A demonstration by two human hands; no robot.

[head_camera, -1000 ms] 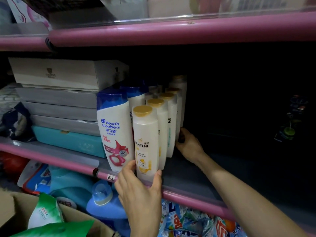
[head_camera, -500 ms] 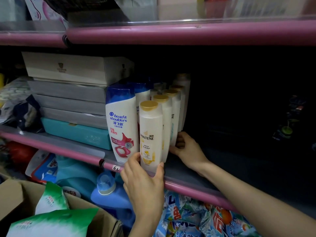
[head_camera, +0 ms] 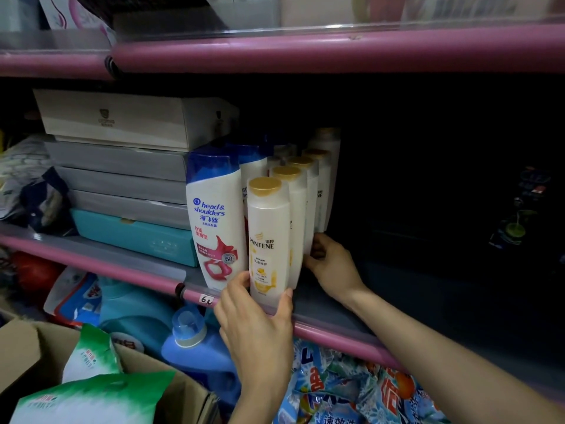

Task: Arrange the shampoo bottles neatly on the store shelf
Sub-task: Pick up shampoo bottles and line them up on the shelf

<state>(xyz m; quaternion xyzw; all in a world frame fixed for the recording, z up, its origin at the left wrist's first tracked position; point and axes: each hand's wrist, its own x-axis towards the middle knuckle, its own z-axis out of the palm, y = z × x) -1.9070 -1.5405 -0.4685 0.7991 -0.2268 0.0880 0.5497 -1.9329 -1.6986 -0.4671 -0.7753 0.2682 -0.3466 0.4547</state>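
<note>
The left hand is holding the front Pantene bottle at its bottom, thumb and fingers curled around it, likely lining it up at the shelf edge. The right hand is pressing the row's side, probably keeping it straight.

This is a shop. Pink shelves hold rows of shampoo bottles, a price tag at 6 o'clock, and soap bags below.
</note>
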